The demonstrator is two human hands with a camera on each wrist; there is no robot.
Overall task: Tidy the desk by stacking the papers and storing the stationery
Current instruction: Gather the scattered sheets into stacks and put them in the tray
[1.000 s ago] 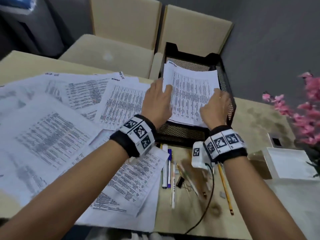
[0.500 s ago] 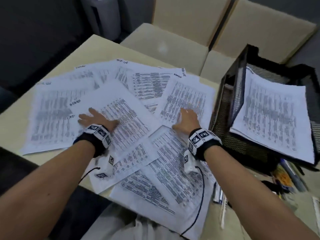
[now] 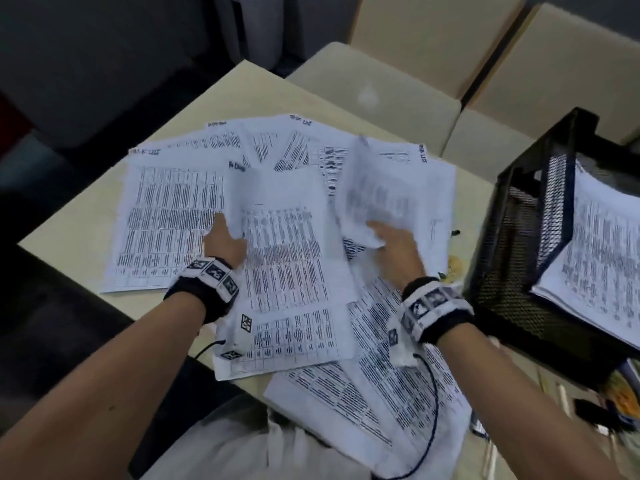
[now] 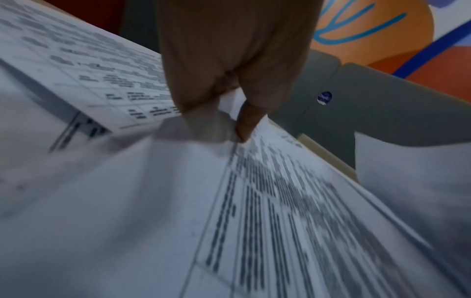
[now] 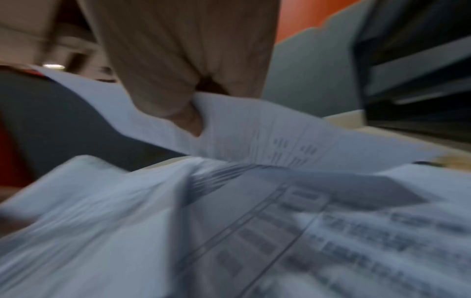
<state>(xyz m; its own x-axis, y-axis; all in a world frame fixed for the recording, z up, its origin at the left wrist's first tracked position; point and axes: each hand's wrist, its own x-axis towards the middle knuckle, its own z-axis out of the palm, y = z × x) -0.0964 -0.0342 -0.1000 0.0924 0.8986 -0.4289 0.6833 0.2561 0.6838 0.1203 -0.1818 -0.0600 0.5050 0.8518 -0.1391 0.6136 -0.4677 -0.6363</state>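
Note:
Printed sheets (image 3: 166,216) lie fanned over the beige desk (image 3: 242,95). My left hand (image 3: 225,242) pinches the left edge of one sheet (image 3: 284,244) and holds it raised off the pile; the left wrist view shows thumb and forefinger (image 4: 246,123) closed on that sheet's edge (image 4: 267,201). My right hand (image 3: 391,240) grips another sheet (image 3: 377,195), which curls up and is blurred; my thumb (image 5: 188,119) presses into this paper (image 5: 254,129). A black mesh tray (image 3: 519,258) to the right holds a stack of papers (image 3: 606,258).
Blurred pens and other stationery (image 3: 623,396) lie on the desk below the tray at the right edge. Beige chairs (image 3: 374,91) stand behind the desk. More overlapping sheets (image 3: 374,403) hang over the near edge by my body.
Both hands left the tray's stack and moved left onto the loose sheets. From lying flat on them, each hand now grips one sheet and lifts it.

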